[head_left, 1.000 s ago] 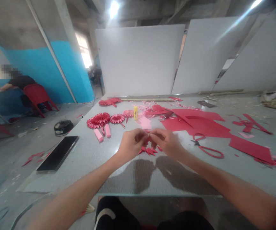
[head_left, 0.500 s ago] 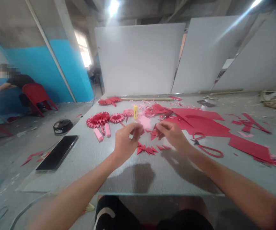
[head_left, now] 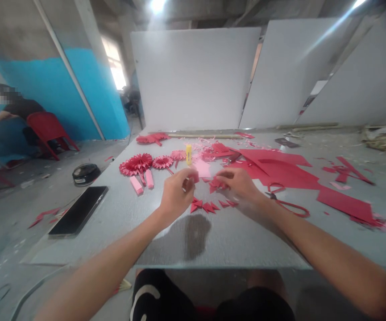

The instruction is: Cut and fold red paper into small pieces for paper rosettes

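Observation:
My left hand (head_left: pixel 178 189) is raised over the table, thumb and fingers pinched on a small red paper piece (head_left: pixel 196 176). Opposite it, my right hand (head_left: pixel 238 182) has its fingertips closed on a red folded paper piece (head_left: pixel 217 183); whether that piece is lifted off the table is hard to see. Below and between both hands lie several small red paper triangles (head_left: pixel 209 207) in a loose row. Just beyond the hands is a pale pink paper sheet (head_left: pixel 202 169), with a yellow glue stick (head_left: pixel 188 154) upright beside it.
Red paper fan rosettes (head_left: pixel 138 164) and two pink paper bundles (head_left: pixel 149 179) lie left. A phone (head_left: pixel 79 211) rests near the left edge. Red-handled scissors (head_left: pixel 288 206) and large red sheets (head_left: pixel 280 171) are right. A person (head_left: pixel 23 107) sits far left by a red chair (head_left: pixel 47 129).
My left hand has turned slightly, so the red paper piece in it shows more. My right hand has moved slightly down onto the red folded paper. The view has shifted a little.

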`<state>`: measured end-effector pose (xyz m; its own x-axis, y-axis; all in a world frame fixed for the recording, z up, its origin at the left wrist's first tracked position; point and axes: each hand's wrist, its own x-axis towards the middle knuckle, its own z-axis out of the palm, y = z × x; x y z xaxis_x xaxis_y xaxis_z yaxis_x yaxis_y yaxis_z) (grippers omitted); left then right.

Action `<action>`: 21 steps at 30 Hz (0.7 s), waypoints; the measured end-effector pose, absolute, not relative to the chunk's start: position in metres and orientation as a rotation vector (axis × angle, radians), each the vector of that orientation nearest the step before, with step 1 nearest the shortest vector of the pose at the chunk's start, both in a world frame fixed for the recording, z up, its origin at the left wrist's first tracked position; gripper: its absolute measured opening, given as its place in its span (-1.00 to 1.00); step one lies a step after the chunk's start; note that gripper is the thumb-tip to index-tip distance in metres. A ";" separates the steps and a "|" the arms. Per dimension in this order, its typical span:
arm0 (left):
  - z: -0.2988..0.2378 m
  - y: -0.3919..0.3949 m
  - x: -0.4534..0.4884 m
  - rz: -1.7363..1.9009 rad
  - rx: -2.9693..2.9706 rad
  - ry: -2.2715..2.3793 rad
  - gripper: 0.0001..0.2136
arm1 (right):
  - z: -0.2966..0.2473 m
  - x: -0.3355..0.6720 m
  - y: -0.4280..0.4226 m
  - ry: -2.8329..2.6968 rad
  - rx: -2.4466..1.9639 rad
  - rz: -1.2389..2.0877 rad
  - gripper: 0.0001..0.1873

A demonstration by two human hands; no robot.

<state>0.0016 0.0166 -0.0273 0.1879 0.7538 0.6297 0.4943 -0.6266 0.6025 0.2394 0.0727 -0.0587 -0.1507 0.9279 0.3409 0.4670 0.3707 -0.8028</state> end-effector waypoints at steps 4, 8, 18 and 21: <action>-0.031 0.018 0.004 1.372 2.248 1.231 -0.80 | -0.060 0.212 0.062 -1.928 -1.178 0.772 -0.71; -0.035 0.022 0.004 1.297 2.277 1.259 -0.77 | -0.054 0.215 0.063 -1.963 -1.226 0.533 -0.73; -0.042 0.036 -0.004 0.776 2.517 1.481 -0.67 | -0.054 0.235 0.063 -2.224 -1.202 0.417 -0.78; -0.044 0.041 -0.004 0.685 2.571 1.512 -0.61 | -0.056 0.225 0.061 -2.286 -1.140 0.442 -0.75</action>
<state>-0.0042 0.0409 -0.0445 0.4125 0.8470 0.3352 0.8105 -0.5093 0.2894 0.2250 0.0614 -0.0565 -0.4944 0.8076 0.3215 0.6295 0.5877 -0.5082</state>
